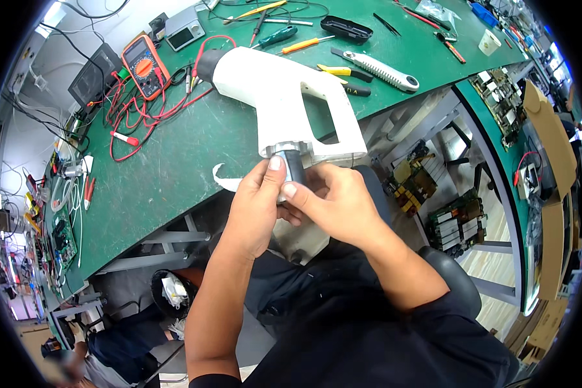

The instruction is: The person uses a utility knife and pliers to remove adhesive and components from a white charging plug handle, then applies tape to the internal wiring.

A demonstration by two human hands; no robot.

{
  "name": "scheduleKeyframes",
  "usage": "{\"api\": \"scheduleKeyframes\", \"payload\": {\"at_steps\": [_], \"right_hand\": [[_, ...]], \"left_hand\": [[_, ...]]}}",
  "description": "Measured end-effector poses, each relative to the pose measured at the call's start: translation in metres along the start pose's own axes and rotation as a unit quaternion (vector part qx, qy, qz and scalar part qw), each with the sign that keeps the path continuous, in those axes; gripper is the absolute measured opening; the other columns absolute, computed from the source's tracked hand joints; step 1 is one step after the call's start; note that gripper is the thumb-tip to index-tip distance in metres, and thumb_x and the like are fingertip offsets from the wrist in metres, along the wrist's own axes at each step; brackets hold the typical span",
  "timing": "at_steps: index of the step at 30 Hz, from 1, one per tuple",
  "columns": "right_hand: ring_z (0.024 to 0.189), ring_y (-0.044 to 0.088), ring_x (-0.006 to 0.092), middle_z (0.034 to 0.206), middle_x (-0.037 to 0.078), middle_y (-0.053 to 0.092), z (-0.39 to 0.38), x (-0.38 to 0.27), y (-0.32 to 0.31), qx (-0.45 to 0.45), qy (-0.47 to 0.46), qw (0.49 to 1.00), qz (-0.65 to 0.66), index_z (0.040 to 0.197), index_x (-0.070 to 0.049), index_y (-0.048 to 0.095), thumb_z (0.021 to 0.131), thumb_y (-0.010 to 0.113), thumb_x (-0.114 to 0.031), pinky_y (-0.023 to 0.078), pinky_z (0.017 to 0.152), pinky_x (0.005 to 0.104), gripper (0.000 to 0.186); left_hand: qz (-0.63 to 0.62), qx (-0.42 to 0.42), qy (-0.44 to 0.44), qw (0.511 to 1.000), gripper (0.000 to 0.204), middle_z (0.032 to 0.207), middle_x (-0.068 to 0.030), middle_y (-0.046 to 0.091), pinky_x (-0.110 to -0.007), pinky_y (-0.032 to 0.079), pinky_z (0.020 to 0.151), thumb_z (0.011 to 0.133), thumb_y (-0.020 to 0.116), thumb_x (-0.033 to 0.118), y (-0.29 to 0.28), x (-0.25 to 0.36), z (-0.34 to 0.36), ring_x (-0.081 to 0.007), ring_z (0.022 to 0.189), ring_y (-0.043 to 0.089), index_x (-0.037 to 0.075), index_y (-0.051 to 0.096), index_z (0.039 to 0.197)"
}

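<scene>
A white gun-shaped casing [271, 97] with a looped handle and a dark round nose lies across the front edge of the green bench [174, 142]. From its near end sticks out a black cylindrical piece [295, 168], with a grey toothed collar where it meets the casing. My left hand [255, 200] pinches this black piece from the left, thumb on top. On its other side my right hand [343, 200] grips it with thumb and curled fingers. The lower end of the piece is hidden by my fingers. A curled white strip [225, 181] lies beside my left hand.
An orange multimeter [145, 64] with tangled red leads stands at the back left. Behind the casing are screwdrivers [278, 37], a black tray [346, 28], yellow-handled pliers [346, 72] and a white utility knife [381, 71]. Circuit boards [456, 220] sit below right.
</scene>
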State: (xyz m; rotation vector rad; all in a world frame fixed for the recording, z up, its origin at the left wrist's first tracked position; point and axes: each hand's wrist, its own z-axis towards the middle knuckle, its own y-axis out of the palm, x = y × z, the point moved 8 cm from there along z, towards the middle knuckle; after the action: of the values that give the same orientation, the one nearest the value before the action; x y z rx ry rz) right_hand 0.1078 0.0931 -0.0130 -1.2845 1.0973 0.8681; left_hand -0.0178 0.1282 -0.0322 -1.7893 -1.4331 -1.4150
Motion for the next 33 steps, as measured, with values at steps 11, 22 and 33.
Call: {"api": "scheduleKeyframes", "payload": {"at_steps": [11, 22, 33], "right_hand": [[0.062, 0.066, 0.0447, 0.064, 0.027, 0.063, 0.003, -0.034, 0.002, 0.024, -0.054, 0.959, -0.276, 0.076, 0.005, 0.061, 0.096, 0.053, -0.023, 0.055, 0.062, 0.0505, 0.036], [0.065, 0.066, 0.0436, 0.068, 0.025, 0.065, 0.015, -0.010, -0.008, 0.065, -0.034, 0.980, -0.184, 0.069, 0.003, 0.064, 0.098, 0.056, -0.031, 0.053, 0.063, 0.0495, 0.045], [0.053, 0.056, 0.0133, 0.058, 0.008, 0.062, 0.012, 0.034, 0.012, 0.109, -0.066, 0.965, 0.230, 0.078, 0.005, 0.065, 0.103, 0.058, -0.029, 0.045, 0.051, 0.0322, 0.042]], "left_hand": [[0.002, 0.068, -0.007, 0.998, 0.044, 0.079, -0.0088, 0.062, -0.030, 0.052, 0.055, 0.108, 0.038, 0.038, 0.010, 0.011, -0.006, -0.0163, 0.057, 0.059, -0.001, 0.058, 0.105], [0.083, 0.021, -0.003, 0.996, 0.044, 0.069, -0.0043, 0.052, -0.023, 0.033, 0.038, 0.105, 0.047, 0.044, 0.018, 0.007, 0.004, -0.0072, 0.044, 0.041, 0.002, 0.055, 0.099], [0.059, 0.091, -0.032, 0.994, 0.035, 0.064, -0.0033, 0.052, -0.022, 0.030, 0.037, 0.105, 0.048, 0.037, 0.010, 0.010, -0.001, -0.0071, 0.045, 0.040, 0.005, 0.054, 0.093]]}}
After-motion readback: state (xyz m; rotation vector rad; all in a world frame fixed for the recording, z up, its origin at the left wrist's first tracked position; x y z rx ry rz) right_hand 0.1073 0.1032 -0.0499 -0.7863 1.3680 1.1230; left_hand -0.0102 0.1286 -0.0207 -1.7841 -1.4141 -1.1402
